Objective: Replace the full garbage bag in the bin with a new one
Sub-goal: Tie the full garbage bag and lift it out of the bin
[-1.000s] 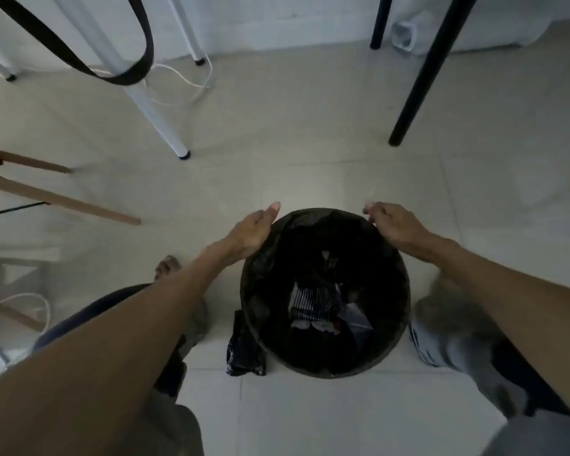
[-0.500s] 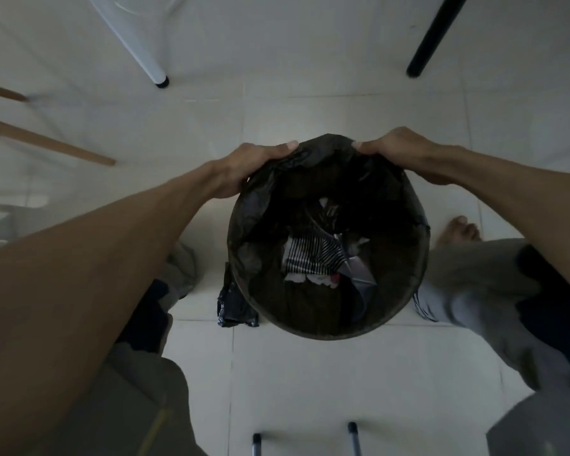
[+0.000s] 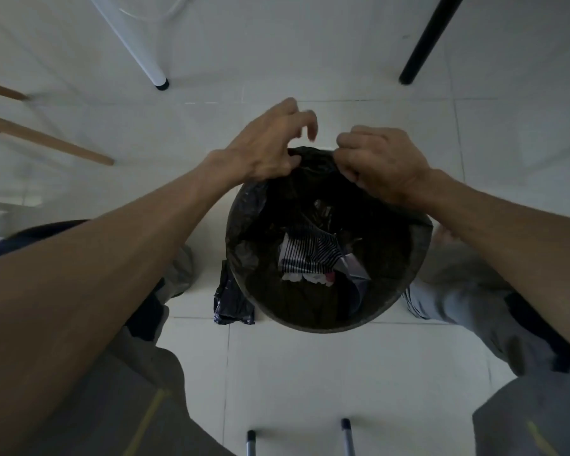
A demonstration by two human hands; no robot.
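The bin [image 3: 326,320] stands on the tiled floor [image 3: 310,373] between the person's legs, seen from straight above. The black bag [image 3: 244,218] lines it, with striped trash [image 3: 306,255] lying low inside. Both hands meet at the bin's far edge. The left hand [image 3: 267,149] pinches the bag's rim between thumb and lower fingers, while its upper fingers curl loose and blurred above. The right hand [image 3: 382,162] is closed into a fist around the rim just beside it, so the far edge of the bag is gathered between the 2 hands. Both forearms cross the bin's sides, and the right one hides part of the right rim.

A folded spare bag [image 3: 232,301] lies on the floor touching the bin's left side. Beyond the hands stand a white leg [image 3: 135,44] and a black leg [image 3: 425,41], well apart from the bin. 2 wooden legs [image 3: 46,139] slant in from the left. 2 thin metal poles [image 3: 346,436] show at the bottom edge, near the person.
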